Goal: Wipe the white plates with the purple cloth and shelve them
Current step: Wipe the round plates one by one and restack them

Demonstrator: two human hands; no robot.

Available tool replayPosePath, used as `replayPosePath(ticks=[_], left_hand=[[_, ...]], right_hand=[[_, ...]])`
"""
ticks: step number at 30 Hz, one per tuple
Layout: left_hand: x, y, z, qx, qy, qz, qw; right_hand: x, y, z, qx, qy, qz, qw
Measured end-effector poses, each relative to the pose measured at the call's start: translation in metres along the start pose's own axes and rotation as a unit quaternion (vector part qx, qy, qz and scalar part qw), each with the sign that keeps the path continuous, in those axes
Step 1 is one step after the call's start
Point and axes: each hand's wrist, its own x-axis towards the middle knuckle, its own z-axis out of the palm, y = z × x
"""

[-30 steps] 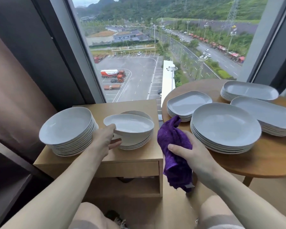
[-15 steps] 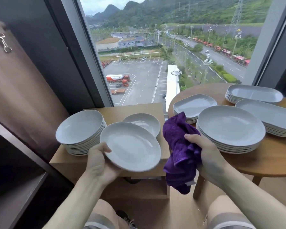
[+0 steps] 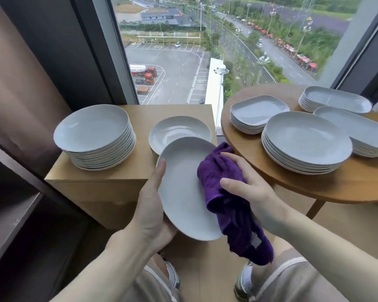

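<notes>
My left hand [image 3: 151, 205] grips a white oval plate [image 3: 181, 188] by its left rim and holds it tilted in front of me, off the cabinet. My right hand [image 3: 252, 188] holds the purple cloth [image 3: 225, 192] and presses it against the plate's right side; the cloth's tail hangs down below the plate. A short stack of white plates [image 3: 179, 129] and a taller stack of white plates [image 3: 96, 136] sit on the small wooden cabinet [image 3: 100, 182].
A round wooden table [image 3: 358, 182] at the right carries several stacks of white dishes, round [image 3: 306, 142], square [image 3: 258, 112] and long [image 3: 336, 99]. A dark shelf unit [image 3: 7, 214] stands at the left. A large window is straight ahead. My knees and shoes are below.
My left hand has lifted a plate off the short stack and brought it toward me. My right hand has moved the cloth left onto the plate's surface.
</notes>
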Motion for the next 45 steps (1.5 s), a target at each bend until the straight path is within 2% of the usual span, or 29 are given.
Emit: replayPosePath(ticks=[1, 3, 6, 10, 13, 20, 25, 30, 33, 38, 42, 45], left_hand=[[0.0, -0.001, 0.0, 0.001, 0.0, 0.003, 1.0], [0.0, -0.002, 0.0, 0.004, 0.006, 0.012, 1.0], [-0.002, -0.002, 0.001, 0.006, 0.006, 0.02, 1.0], [-0.007, -0.005, 0.006, 0.013, -0.036, 0.015, 0.999], [-0.009, -0.01, 0.008, 0.026, -0.076, 0.0, 0.997], [-0.011, -0.021, 0.008, 0.064, -0.138, -0.042, 0.987], [-0.008, -0.024, 0.01, 0.018, -0.112, -0.047, 0.992], [0.001, -0.024, 0.005, -0.061, -0.042, -0.037, 0.997], [0.002, -0.015, 0.002, -0.061, -0.032, -0.031, 0.997], [0.008, 0.001, -0.01, -0.034, -0.013, 0.002, 0.999], [0.011, 0.011, -0.018, -0.02, 0.011, 0.06, 0.998], [0.006, 0.01, -0.013, -0.002, 0.0, 0.063, 0.998]], right_hand=[[0.0, 0.003, 0.0, -0.021, -0.019, 0.004, 1.0], [0.0, 0.006, 0.001, -0.135, -0.027, -0.006, 0.99], [0.003, 0.012, 0.001, -0.284, 0.017, -0.073, 0.956], [0.01, 0.023, -0.003, -0.362, 0.072, -0.137, 0.919], [0.01, 0.022, 0.0, -0.345, 0.094, -0.15, 0.922], [0.0, 0.013, 0.015, -0.295, 0.087, -0.22, 0.926], [-0.016, 0.01, 0.037, -0.247, 0.006, -0.245, 0.937], [-0.028, 0.007, 0.046, -0.212, -0.073, -0.231, 0.947], [-0.03, 0.006, 0.045, -0.241, -0.105, -0.236, 0.936], [-0.022, 0.013, 0.032, -0.378, -0.154, -0.239, 0.881], [0.0, 0.022, 0.01, -0.472, -0.11, -0.177, 0.857], [0.014, 0.022, -0.004, -0.476, -0.068, -0.139, 0.866]])
